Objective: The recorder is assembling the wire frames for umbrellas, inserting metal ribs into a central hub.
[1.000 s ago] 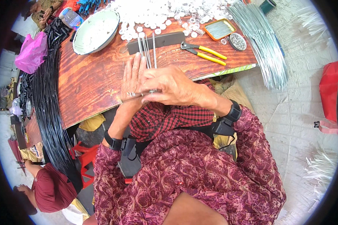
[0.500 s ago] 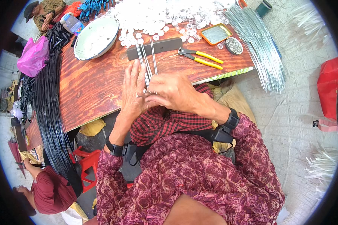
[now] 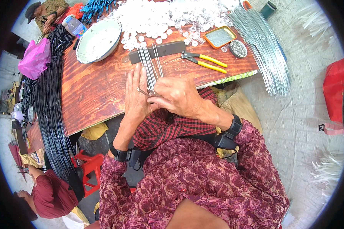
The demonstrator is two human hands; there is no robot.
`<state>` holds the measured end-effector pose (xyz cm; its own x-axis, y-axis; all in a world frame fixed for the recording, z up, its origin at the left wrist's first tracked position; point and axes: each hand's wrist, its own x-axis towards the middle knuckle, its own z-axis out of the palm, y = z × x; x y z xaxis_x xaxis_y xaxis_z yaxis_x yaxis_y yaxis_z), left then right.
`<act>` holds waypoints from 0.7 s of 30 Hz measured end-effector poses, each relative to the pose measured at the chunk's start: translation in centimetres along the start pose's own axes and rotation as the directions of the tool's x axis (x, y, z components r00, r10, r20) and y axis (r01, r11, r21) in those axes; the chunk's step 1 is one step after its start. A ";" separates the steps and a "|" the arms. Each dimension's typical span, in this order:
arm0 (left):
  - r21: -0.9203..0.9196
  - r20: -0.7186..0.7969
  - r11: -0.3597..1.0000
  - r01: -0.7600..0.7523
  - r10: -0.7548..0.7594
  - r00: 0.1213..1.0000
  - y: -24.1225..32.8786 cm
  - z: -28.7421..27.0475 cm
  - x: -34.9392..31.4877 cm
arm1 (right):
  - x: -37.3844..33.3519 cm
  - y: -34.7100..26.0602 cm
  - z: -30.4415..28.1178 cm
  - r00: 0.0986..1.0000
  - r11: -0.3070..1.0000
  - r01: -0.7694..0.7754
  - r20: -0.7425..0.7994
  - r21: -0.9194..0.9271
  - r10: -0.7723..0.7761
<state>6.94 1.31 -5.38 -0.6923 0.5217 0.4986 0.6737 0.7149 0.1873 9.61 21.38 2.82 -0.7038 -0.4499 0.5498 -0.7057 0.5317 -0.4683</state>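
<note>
Wires [image 3: 148, 63] fanned wider; lie between hands [image 3: 179, 94], far ends beyond.

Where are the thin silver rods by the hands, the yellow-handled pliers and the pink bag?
Thin silver rods [image 3: 148, 63]: head view, middle of their visible lengths.
Yellow-handled pliers [image 3: 210, 59]: head view, upper handle.
Pink bag [image 3: 36, 57]: head view, its crumpled middle.

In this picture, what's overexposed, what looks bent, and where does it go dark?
Head view: the white pieces look blown out, losing detail; head view: the table's near edge appears bowed, likely by the fisheye; head view: the corners fall to black.
</note>
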 end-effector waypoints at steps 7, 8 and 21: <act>-0.061 0.034 0.996 0.059 -0.057 0.998 0.9 -0.3 0.8 | 0.0 0.1 0.5 0.999 1.000 0.000 -0.039 0.023 0.001; -0.063 0.035 0.996 0.059 -0.057 0.998 1.2 -0.2 1.0 | 0.0 0.2 0.5 0.998 1.000 -0.014 -0.053 0.027 0.016; -0.137 0.071 0.991 0.015 -0.005 0.997 1.3 -0.7 1.6 | -0.3 0.6 0.8 0.999 0.996 0.040 0.005 0.079 -0.041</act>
<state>6.89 2.74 -3.72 -0.7121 0.5498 0.4366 0.6925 0.6522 0.3084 9.36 21.25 1.84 -0.6747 -0.4749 0.5650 -0.7379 0.4548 -0.4987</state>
